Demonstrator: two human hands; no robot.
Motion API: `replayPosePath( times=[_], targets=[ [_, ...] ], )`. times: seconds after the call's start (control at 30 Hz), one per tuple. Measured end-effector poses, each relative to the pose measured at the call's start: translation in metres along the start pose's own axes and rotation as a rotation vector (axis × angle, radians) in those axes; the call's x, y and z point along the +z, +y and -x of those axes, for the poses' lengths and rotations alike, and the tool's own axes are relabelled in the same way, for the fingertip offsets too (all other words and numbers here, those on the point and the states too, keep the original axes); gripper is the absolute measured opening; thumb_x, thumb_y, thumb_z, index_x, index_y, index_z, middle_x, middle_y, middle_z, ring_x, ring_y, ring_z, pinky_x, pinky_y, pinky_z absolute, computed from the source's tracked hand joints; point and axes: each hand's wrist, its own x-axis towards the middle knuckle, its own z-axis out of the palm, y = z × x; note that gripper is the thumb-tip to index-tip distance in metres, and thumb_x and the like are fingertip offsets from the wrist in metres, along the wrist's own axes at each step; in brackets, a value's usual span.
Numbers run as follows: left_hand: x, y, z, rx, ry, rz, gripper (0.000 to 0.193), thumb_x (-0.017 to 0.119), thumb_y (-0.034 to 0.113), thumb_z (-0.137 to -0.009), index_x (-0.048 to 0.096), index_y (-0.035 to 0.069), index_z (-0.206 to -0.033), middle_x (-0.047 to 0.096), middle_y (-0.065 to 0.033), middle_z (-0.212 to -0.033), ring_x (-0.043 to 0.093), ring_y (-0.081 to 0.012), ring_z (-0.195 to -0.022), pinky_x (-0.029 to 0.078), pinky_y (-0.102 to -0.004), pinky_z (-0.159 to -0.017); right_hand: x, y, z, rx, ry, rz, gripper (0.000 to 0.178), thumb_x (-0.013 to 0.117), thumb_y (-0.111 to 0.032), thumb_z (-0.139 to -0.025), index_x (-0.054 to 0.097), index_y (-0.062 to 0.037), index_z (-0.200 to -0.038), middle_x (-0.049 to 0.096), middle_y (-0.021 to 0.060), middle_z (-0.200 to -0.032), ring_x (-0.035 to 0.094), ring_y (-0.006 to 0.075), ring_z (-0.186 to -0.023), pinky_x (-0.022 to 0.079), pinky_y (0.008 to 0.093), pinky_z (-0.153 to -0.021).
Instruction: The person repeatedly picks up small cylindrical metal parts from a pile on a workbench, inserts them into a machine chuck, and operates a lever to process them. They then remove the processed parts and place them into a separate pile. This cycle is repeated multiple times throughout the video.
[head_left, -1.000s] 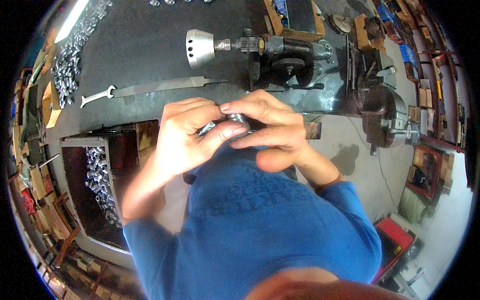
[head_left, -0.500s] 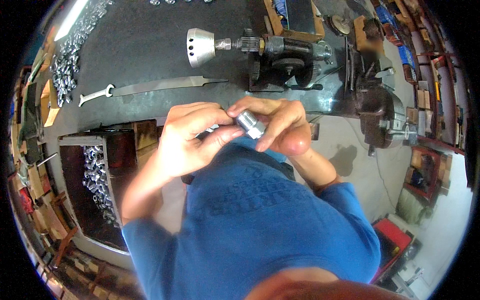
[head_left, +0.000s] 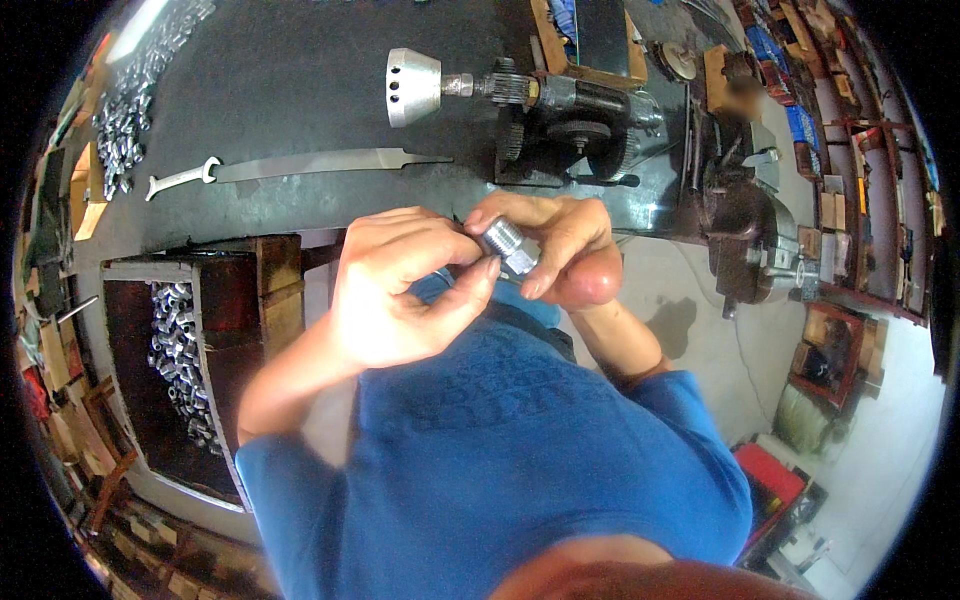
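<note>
A silvery threaded pipe fitting point(head_left: 508, 243) with a hexagonal collar is in front of my chest, tilted, its threads toward the upper left. My right hand point(head_left: 578, 245) is closed around it, thumb and fingers on its sides. Against the fitting's left side, my left hand point(head_left: 390, 290) pinches with thumb and forefinger. Whatever lies between those left fingertips is too hidden to name.
On the dark bench point(head_left: 290, 100) lie a file point(head_left: 320, 162), an open-end wrench point(head_left: 182, 178) and a pile of fittings point(head_left: 125, 120). A geared machine point(head_left: 575, 120) and a vise point(head_left: 745, 210) stand right. A wooden bin point(head_left: 205, 270) holds several fittings.
My left fingertips have shifted slightly right along the fitting. The fitting has moved a little to the right in my right hand's grip. The whole view has shifted slightly.
</note>
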Motion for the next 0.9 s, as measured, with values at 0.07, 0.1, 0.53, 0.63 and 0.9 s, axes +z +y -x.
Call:
replayPosePath(
  times=[0.07,0.1,0.53,0.63,0.9],
  targets=[
    [-0.001,-0.001,-0.001,0.028,-0.022,0.022,0.01,0.066,-0.003,-0.064,0.057,0.001,-0.067,0.056,-0.0102,-0.059,0.055,-0.024,-0.051,0.042,-0.0309,-0.047,-0.003,-0.002,-0.005,-0.044,-0.054,0.112,0.044,0.063,-0.044,-0.072,0.069,-0.001,-0.071,0.054,0.0326,-0.103,0.053,0.0386,-0.097,0.038,0.0431,-0.084],
    [-0.002,-0.003,-0.001,0.043,-0.036,0.035,0.01,0.066,-0.003,-0.064,0.058,0.001,-0.067,0.056,-0.0103,-0.059,0.056,-0.024,-0.051,0.042,-0.031,-0.047,-0.004,-0.002,-0.006,-0.075,-0.083,0.17,0.043,0.063,-0.044,-0.073,0.069,-0.0024,-0.069,0.055,0.0319,-0.102,0.054,0.0367,-0.096,0.039,0.0411,-0.081],
    [-0.006,-0.007,-0.004,0.183,-0.066,-0.028,0.01,0.068,-0.001,-0.065,0.059,0.0,-0.07,0.057,-0.0105,-0.06,0.057,-0.025,-0.053,0.044,-0.0312,-0.049,-0.008,-0.004,-0.009,-0.153,-0.174,0.27,0.046,0.059,-0.047,-0.075,0.069,-0.0024,-0.072,0.056,0.0324,-0.098,0.058,0.0383,-0.089,0.04,0.0428,-0.077],
    [-0.004,-0.002,-0.002,0.099,-0.052,0.025,0.008,0.067,-0.001,-0.067,0.059,-0.001,-0.07,0.058,-0.0111,-0.061,0.058,-0.0249,-0.053,0.045,-0.0304,-0.049,-0.008,-0.003,-0.009,-0.172,-0.19,0.32,0.047,0.059,-0.047,-0.075,0.069,-0.0015,-0.076,0.056,0.0333,-0.098,0.059,0.0383,-0.086,0.042,0.0417,-0.075],
    [-0.003,-0.002,-0.001,-0.074,-0.036,0.064,0.007,0.066,0.001,-0.069,0.06,-0.001,-0.071,0.058,-0.0128,-0.062,0.057,-0.0258,-0.052,0.044,-0.0316,-0.048,-0.001,-0.014,-0.01,-0.22,-0.113,0.636,0.054,0.056,-0.054,-0.075,0.069,-0.0017,-0.069,0.057,0.0304,-0.096,0.058,0.0319,-0.077,0.044,0.0361,-0.066]
  ],
)
